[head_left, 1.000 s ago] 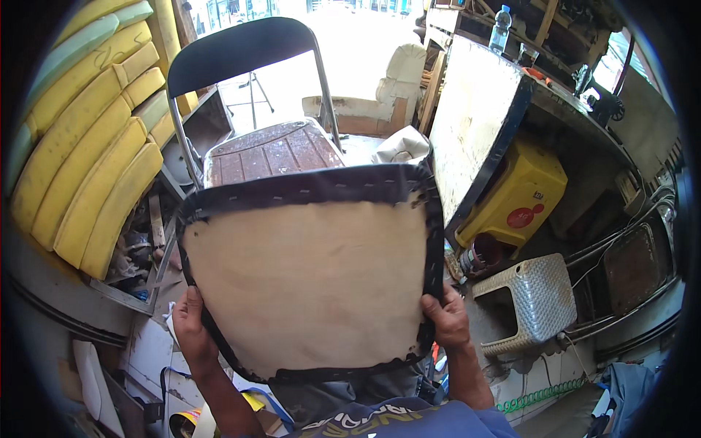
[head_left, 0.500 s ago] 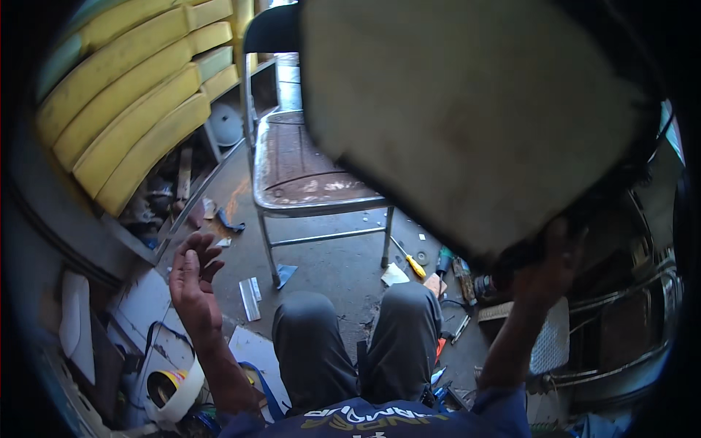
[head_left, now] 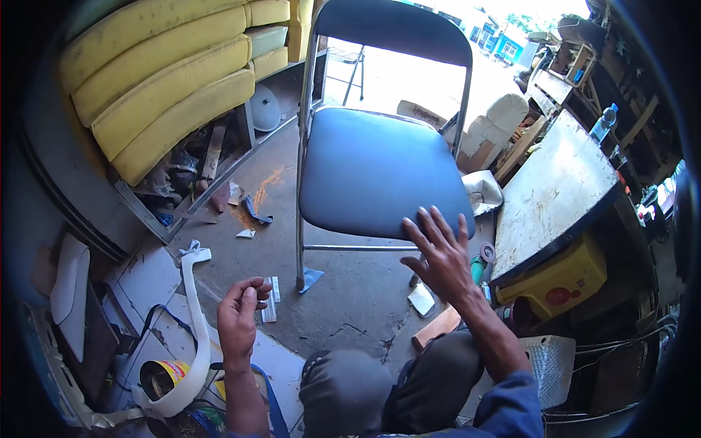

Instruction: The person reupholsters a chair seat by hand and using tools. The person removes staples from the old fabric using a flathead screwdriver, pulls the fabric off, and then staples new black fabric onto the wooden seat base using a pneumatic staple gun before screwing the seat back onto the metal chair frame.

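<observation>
A dark padded seat cushion (head_left: 383, 171) lies on the metal frame of a folding chair (head_left: 343, 248) in front of me. My right hand (head_left: 442, 255) has its fingers spread, the tips on the cushion's front right corner. The chair's dark backrest (head_left: 394, 29) stands upright at the far side. Lower and to the left, my left hand (head_left: 243, 314) is apart from the chair, its fingers curled in and its thumb up, with no object visible in it. The bare metal seat is hidden under the cushion.
Yellow padded panels (head_left: 175, 73) stand at the left. A white-topped table (head_left: 555, 193) and a yellow container (head_left: 562, 277) are at the right. Near the chair's right leg lie a green angle grinder (head_left: 480, 264) and a wood block (head_left: 437, 326). A yellow can (head_left: 164, 376) sits at lower left.
The cushion, held up with its pale underside showing, has come down onto the chair's rusty seat. My right hand has moved left onto its front corner. My left hand's fingers have curled in.
</observation>
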The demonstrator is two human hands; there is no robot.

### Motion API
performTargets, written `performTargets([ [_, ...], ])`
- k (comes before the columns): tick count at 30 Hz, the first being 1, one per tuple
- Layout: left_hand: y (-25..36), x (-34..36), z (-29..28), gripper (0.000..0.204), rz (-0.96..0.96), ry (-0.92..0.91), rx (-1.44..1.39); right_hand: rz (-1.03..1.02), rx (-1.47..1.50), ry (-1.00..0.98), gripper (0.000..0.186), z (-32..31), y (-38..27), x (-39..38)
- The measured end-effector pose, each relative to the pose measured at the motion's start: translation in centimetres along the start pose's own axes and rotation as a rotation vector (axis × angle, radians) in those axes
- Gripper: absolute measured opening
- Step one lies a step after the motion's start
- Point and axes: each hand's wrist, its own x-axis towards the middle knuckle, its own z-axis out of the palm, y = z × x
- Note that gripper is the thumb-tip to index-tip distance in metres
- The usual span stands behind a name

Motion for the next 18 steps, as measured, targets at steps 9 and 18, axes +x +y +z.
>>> performTargets([
  [9,0.7,10.1,10.2,0.047,0.394,-0.065,0.092,0.715,0.425,0.208,0.072,0.8,6.2,-1.5],
  [18,-0.3,16.3,16.4,0.045,0.516,0.068,0.268,0.653,0.428,0.317,0.059,5.9,9.6,1.3],
])
